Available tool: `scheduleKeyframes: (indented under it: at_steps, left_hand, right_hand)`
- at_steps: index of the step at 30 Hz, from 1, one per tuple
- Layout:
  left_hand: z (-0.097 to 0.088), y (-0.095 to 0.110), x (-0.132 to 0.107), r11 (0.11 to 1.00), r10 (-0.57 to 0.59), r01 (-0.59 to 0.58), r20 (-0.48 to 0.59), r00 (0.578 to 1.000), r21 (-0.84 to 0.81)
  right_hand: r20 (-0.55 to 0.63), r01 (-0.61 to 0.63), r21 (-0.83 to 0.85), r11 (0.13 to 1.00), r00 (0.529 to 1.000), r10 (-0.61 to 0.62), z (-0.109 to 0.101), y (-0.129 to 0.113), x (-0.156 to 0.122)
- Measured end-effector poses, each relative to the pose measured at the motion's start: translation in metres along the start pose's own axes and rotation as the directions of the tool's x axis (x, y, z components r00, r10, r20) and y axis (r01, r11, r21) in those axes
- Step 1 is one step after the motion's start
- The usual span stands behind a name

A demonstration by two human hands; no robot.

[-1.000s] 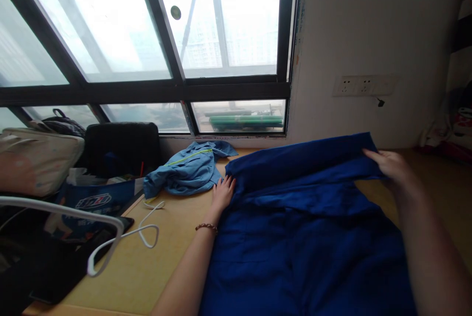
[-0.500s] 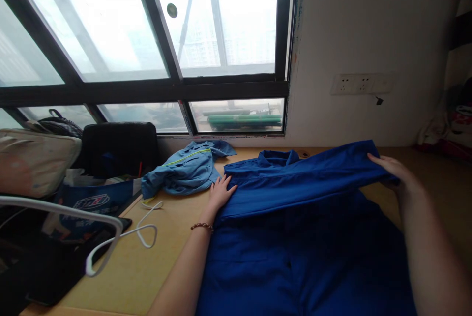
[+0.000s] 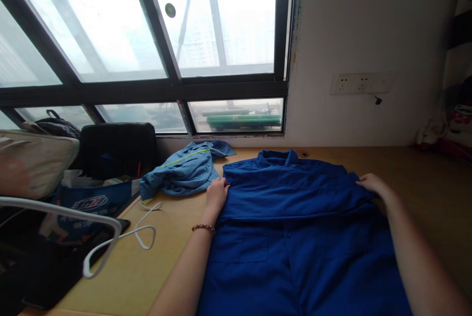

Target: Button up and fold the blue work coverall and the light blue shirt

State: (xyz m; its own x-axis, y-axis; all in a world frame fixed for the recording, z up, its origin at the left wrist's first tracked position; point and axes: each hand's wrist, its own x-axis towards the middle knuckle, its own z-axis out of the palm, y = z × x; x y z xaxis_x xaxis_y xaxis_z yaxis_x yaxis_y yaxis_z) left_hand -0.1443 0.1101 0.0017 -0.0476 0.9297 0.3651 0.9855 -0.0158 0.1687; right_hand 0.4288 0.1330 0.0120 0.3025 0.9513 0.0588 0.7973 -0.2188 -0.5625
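Apparently partway along in the head view, the only one: has the dark blue garment [image 3: 302, 242] spread on the table [image 3: 169, 237], just right of the light-blue garment [image 3: 190, 171], with one sleeve [image 3: 287, 203] already across the chest. Holds the near-side edge in the left hand [image 3: 217, 194], just right of that light-blue garment; pinches the opposite edge with the right hand [image 3: 373, 186], farther right. Shows no second sleeve clearly, so cannot tell its state; leaves the visible lower part flat, not turned up.
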Motion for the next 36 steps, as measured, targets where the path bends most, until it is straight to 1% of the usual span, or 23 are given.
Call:
scheduleKeyframes:
  at_steps: [3,6,7,8,10,12,14,15,17,18,19,20,21,23,24,25,27,28,29,31,33,34,36]
  left_hand:
    - [-0.005,0.002,-0.002,0.994,-0.066,0.074,-0.097,0.993,0.077]
    - [-0.006,0.001,-0.003,0.972,-0.186,0.208,-0.184,0.965,0.108]
    - [-0.006,0.000,-0.003,0.963,-0.215,0.241,-0.196,0.957,0.118]
    - [-0.005,-0.001,-0.004,0.957,-0.234,0.261,-0.197,0.952,0.128]
    - [-0.004,-0.002,-0.005,0.951,-0.247,0.271,-0.165,0.955,0.149]
    - [-0.005,-0.002,-0.005,0.955,-0.233,0.253,-0.132,0.963,0.157]
    - [-0.010,0.002,-0.004,0.972,-0.173,0.193,-0.147,0.974,0.132]
    - [-0.014,0.006,-0.003,0.985,-0.115,0.134,-0.168,0.979,0.105]
    - [-0.022,0.019,-0.003,0.999,0.049,-0.046,-0.193,0.980,0.024]
    - [-0.025,0.027,-0.005,0.989,0.141,-0.148,-0.171,0.975,-0.029]
    - [-0.027,0.036,-0.007,0.967,0.230,-0.241,-0.117,0.966,-0.088]
    - [-0.028,0.045,-0.010,0.939,0.309,-0.310,-0.032,0.951,-0.150]
    - [-0.027,0.054,-0.015,0.914,0.371,-0.350,0.074,0.926,-0.205]
    - [-0.024,0.066,-0.024,0.892,0.434,-0.364,0.285,0.855,-0.267]
    - [-0.023,0.069,-0.028,0.894,0.438,-0.356,0.367,0.821,-0.271]
    - [-0.021,0.069,-0.031,0.901,0.429,-0.345,0.429,0.795,-0.263]
    - [-0.018,0.063,-0.031,0.919,0.395,-0.320,0.501,0.770,-0.232]
    - [-0.016,0.057,-0.029,0.929,0.371,-0.303,0.518,0.771,-0.214]
    - [-0.014,0.050,-0.025,0.942,0.336,-0.276,0.521,0.785,-0.191]
    - [-0.009,0.037,-0.016,0.977,0.212,-0.172,0.483,0.850,-0.125]
    - [-0.001,0.029,-0.007,0.998,0.044,-0.023,0.398,0.916,-0.058]
    - [0.003,0.028,-0.003,0.998,-0.034,0.047,0.346,0.938,-0.031]
    - [0.010,0.030,0.003,0.989,-0.148,0.150,0.228,0.962,0.007]
  right_hand:
    - [-0.086,0.034,-0.047,0.998,0.996,-0.038,-0.009,-0.014,0.002]
    - [-0.175,0.163,-0.009,0.987,0.971,-0.162,-0.012,-0.033,-0.002]
    - [-0.177,0.188,-0.006,0.982,0.966,-0.186,-0.010,-0.038,-0.005]
    - [-0.161,0.189,-0.027,0.982,0.968,-0.191,-0.006,-0.041,-0.008]
    - [-0.086,0.147,-0.111,0.983,0.984,-0.157,0.004,-0.043,-0.014]
    - [-0.009,0.100,-0.189,0.977,0.995,-0.103,0.014,-0.039,-0.020]
    - [0.025,0.074,-0.226,0.971,0.997,-0.071,0.019,-0.033,-0.022]
    - [0.030,0.066,-0.232,0.970,0.998,-0.061,0.020,-0.031,-0.022]
    - [0.023,0.038,-0.271,0.962,0.999,-0.033,0.019,-0.033,-0.020]
    - [0.006,0.027,-0.300,0.953,1.000,-0.027,0.020,-0.038,-0.018]
    - [-0.016,0.031,-0.325,0.945,0.999,-0.038,0.023,-0.046,-0.017]
    - [-0.034,0.060,-0.339,0.939,0.997,-0.076,0.028,-0.056,-0.018]
    - [-0.041,0.114,-0.340,0.933,0.990,-0.135,0.036,-0.068,-0.019]
    - [-0.009,0.262,-0.304,0.916,0.961,-0.278,0.058,-0.089,-0.026]
    - [0.021,0.308,-0.294,0.905,0.948,-0.316,0.070,-0.096,-0.031]
    - [0.047,0.321,-0.299,0.899,0.946,-0.322,0.082,-0.100,-0.035]
    - [0.084,0.294,-0.328,0.898,0.956,-0.282,0.100,-0.099,-0.041]
    - [0.092,0.273,-0.341,0.899,0.962,-0.258,0.104,-0.095,-0.043]
    - [0.093,0.257,-0.349,0.901,0.966,-0.240,0.106,-0.089,-0.042]
    - [0.071,0.223,-0.355,0.908,0.975,-0.212,0.103,-0.075,-0.039]
    - [0.021,0.162,-0.351,0.922,0.986,-0.165,0.096,-0.064,-0.034]
    - [-0.005,0.114,-0.347,0.931,0.992,-0.124,0.093,-0.059,-0.031]
    - [-0.056,0.007,-0.332,0.943,0.998,-0.027,0.085,-0.052,-0.027]
